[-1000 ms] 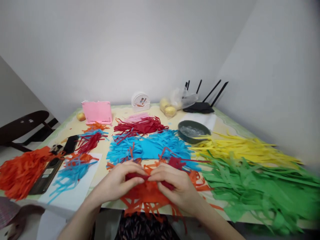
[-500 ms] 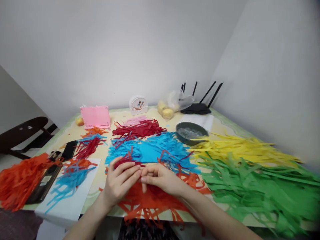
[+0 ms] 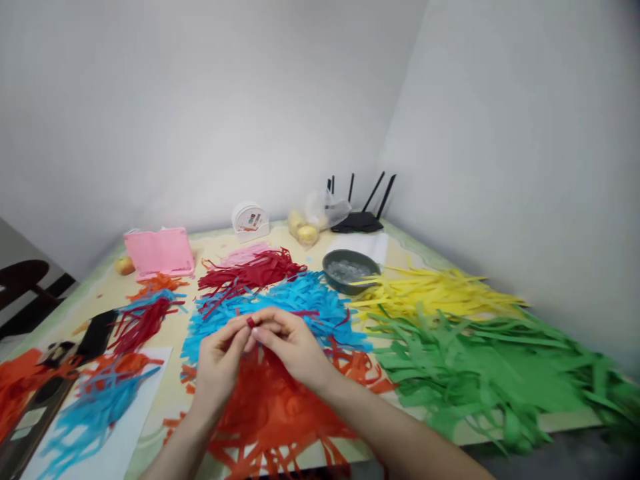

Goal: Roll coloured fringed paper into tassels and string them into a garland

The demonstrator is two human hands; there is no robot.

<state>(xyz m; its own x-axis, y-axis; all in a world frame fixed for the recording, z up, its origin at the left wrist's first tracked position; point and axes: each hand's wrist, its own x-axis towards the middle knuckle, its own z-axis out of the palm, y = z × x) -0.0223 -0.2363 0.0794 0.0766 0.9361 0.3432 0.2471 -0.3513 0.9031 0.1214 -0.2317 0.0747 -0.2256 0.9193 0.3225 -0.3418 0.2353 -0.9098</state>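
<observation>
Between the fingertips of both hands a small piece of dark red paper [image 3: 251, 322] shows, pinched tight. My left hand [image 3: 220, 350] is closed on it from the left, my right hand [image 3: 287, 341] from the right, and their fingertips meet. Most of the red piece is hidden by the fingers. Below the hands lies fringed orange paper [image 3: 280, 407], and just beyond them fringed blue paper [image 3: 310, 293]. Further back is a pile of fringed dark red paper [image 3: 260, 267].
Fringed yellow [image 3: 445, 293] and green paper [image 3: 500, 367] spread on the right. A dark bowl [image 3: 350, 283], a black router [image 3: 357, 222], a bag of yellow fruit [image 3: 306, 232], a white round holder [image 3: 250, 221] and a pink stand [image 3: 160, 252] stand behind. Small tassels [image 3: 145, 320] lie left.
The view has turned right, so things on the table appear further left. My hands have come together, and the red paper now shows as a small bit between the fingertips.
</observation>
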